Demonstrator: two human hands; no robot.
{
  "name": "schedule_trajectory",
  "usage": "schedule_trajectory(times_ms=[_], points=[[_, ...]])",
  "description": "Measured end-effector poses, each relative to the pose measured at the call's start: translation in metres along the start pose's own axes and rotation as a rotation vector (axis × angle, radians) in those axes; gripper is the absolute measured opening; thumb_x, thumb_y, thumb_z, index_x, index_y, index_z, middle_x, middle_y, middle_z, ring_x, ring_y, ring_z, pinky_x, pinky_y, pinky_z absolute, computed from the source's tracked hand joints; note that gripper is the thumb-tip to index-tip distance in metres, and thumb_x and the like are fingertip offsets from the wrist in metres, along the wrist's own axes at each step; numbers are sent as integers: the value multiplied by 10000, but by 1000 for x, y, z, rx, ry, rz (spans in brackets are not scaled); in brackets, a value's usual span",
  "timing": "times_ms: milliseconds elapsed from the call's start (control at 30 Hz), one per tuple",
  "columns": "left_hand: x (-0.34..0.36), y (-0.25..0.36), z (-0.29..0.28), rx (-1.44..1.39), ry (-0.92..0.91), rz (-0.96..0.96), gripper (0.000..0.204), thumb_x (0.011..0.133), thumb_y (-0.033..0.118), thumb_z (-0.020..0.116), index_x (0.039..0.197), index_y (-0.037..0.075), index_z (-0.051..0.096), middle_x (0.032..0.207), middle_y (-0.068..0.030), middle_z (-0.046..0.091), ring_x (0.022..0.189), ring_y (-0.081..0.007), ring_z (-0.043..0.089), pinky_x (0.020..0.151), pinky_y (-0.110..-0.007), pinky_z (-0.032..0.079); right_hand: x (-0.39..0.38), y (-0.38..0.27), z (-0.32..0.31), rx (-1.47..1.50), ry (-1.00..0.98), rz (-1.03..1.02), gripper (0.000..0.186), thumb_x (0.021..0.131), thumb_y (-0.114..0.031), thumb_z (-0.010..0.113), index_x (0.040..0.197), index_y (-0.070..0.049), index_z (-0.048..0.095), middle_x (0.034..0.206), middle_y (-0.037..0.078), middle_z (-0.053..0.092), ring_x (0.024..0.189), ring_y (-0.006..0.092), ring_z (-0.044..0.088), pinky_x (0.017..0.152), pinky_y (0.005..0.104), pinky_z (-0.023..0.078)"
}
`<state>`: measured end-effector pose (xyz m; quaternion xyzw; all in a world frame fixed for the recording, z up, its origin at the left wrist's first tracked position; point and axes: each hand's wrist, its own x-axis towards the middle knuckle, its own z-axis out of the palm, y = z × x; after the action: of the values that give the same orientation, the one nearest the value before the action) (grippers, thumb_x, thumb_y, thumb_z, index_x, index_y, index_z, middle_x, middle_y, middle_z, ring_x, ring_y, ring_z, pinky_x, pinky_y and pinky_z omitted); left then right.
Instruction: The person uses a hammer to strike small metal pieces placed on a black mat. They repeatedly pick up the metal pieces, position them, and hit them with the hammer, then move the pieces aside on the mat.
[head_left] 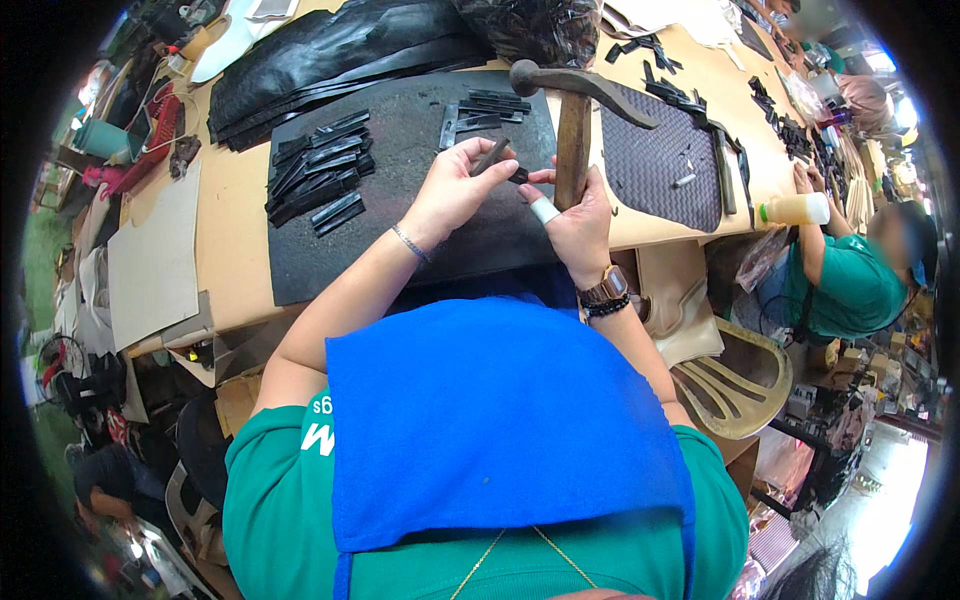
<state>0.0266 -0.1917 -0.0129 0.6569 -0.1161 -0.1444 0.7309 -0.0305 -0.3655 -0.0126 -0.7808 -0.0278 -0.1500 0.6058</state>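
Upper centre, left hand [448, 195] is pinching a dark strip [490, 157], right hand [582, 222] curling fingers round a hammer [573, 150]; one piece seems underway, black strips [322, 165] lying upper left, finished or waiting, can't tell.

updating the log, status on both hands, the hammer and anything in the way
Left hand pinching narrow dark piece. Right hand holding hammer by its handle. Black strips piled on dark mat, apart from both hands.
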Motion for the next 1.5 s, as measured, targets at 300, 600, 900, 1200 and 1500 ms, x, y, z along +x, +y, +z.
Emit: schedule_trajectory(times_ms=[300, 600, 900, 1200, 1500], points=[[-29, 22, 15, 654, -87, 114, 325, 902, 93, 681, 1213, 29, 610, 945, -142, 732, 911, -121, 692, 776, -298, 540, -12, 10, -4, 35, -9, 87, 311, 787, -47, 792, 987, 0, 558, 892, 93, 722, 815, 117, 662, 735, 276, 522], [33, 7, -40, 954, 225, 287, 369, 881, 387, 686, 1149, 133, 689, 1063, -98, 714, 994, -297, 682, 836, -404, 541, -29, 2, -28, 122, 43, 235, 358, 909, -86, 704, 1206, -19, 517, 895, 40, 654, 712, 79, 618, 505, 199, 488], [26, 16, -64, 1035, 115, -21, 506, 827, 417, 746, 1227, 128, 635, 996, -113, 708, 924, -286, 691, 813, -375, 542, -54, -14, -77, -161, -28, 498, 305, 936, -209, 688, 1109, 5, 557, 806, 24, 646, 694, 120, 603, 664, 308, 525], [-10, 11, -77, 1274, 134, 220, 326, 853, 361, 709, 1090, 137, 705, 1206, -36, 649, 936, -275, 689, 786, -398, 553, -69, -47, -68, -468, -555, 238, 385, 926, -309, 669, 1150, -24, 538, 871, 246, 660, 834, 447, 642, 701, 483, 494], [-122, 29, -114, 1199, 335, 187, 261, 847, 260, 746, 1040, 91, 699, 1086, -79, 668, 945, -274, 679, 786, -352, 555, -62, -36, -70, -519, -317, 222, 379, 953, -279, 640, 1197, -5, 548, 937, 224, 699, 857, 356, 702, 742, 405, 526]])
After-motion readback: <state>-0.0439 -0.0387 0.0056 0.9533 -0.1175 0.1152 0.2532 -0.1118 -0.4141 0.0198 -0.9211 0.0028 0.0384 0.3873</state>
